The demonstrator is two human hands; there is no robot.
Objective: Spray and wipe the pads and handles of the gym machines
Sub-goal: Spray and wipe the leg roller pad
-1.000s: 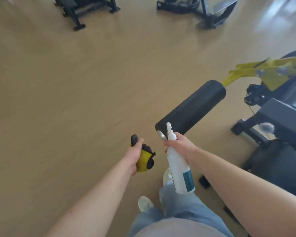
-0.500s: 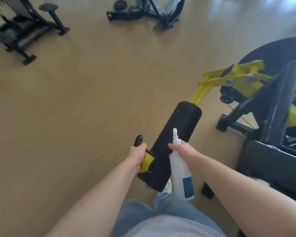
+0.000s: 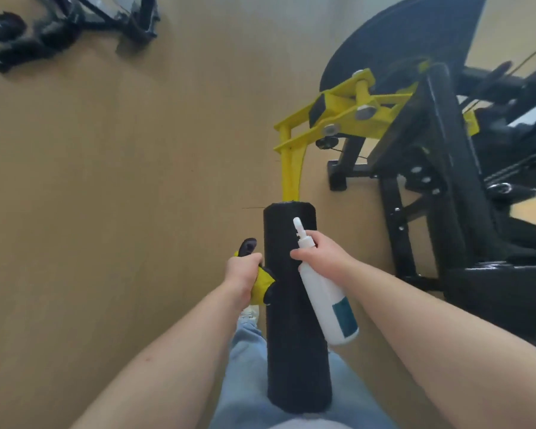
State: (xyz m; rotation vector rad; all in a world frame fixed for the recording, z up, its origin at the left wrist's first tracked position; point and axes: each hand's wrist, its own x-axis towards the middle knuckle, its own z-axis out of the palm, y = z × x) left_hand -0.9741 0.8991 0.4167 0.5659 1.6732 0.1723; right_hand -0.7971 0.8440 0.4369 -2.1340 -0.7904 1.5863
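gripping spray bottle (image 3: 325,300) neck, right fingers (image 3: 298,254) | left fingers (image 3: 253,259) clamped on cloth (image 3: 262,283) beside pad (image 3: 291,351)

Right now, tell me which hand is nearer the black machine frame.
Right. The right hand, gripping the spray bottle over the roller pad, lies toward the black machine frame; the left hand, holding the yellow cloth, is across the pad.

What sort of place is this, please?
Most likely a gym: a black roller pad on a yellow machine arm, a dark machine frame beside it, and more black equipment across the floor.
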